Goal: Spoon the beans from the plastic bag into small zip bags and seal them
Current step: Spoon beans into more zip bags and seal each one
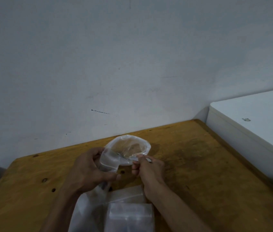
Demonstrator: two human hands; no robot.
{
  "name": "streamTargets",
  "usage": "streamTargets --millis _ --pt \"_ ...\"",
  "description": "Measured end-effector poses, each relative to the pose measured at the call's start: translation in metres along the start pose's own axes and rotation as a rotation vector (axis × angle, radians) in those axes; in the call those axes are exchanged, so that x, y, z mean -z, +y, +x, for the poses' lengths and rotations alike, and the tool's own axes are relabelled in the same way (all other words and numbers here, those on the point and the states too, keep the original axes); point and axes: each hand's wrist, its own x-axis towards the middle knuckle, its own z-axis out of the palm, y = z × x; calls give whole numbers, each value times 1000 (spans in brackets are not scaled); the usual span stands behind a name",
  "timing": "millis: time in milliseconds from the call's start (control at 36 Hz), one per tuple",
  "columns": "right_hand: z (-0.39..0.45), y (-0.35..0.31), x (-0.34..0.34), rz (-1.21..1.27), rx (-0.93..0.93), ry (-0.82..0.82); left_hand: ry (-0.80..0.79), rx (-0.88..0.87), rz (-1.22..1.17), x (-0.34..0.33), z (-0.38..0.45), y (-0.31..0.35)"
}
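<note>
We hold a zip bag beside the beans.
Our left hand (89,169) grips a small zip bag (109,162); our right hand (147,168) pinches a spoon (132,159) just beyond it in the plastic bag (129,148). We see no readable writing.

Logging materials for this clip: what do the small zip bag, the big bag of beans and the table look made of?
Small zip bag, held in the left hand: thin clear plastic film, glossy, see-through. Big bag: soft, cloudy translucent plastic, its rim rolled down, tan contents showing through. Table: looks like wood or plywood, with yellowish visible grain, dark knots and a worn matte finish.
</note>
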Motion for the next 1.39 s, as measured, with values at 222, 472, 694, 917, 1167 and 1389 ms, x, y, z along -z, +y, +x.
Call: streamTargets --millis 222,472,694,917,1167,1389 --pt "0 -3 1 13 -8 19 -20 10 -5 3 -2 -2" --pt "-2 -7 5 -26 -37 -20 -74 18 3 7 -2 -9" --pt "-5 -4 -3 -58 -31 -23 -115 23 -31 8 -3 -12" --pt "-6 -9 -4 -1 -90 -7 -131 28 -77 10 -7 -11" --pt "-7 -16 5 40 -90 25 -90 49 -77 6 -8 -8" --pt "-3 -19 8 21 -76 17 -74 70 -62 6 -5 -10"
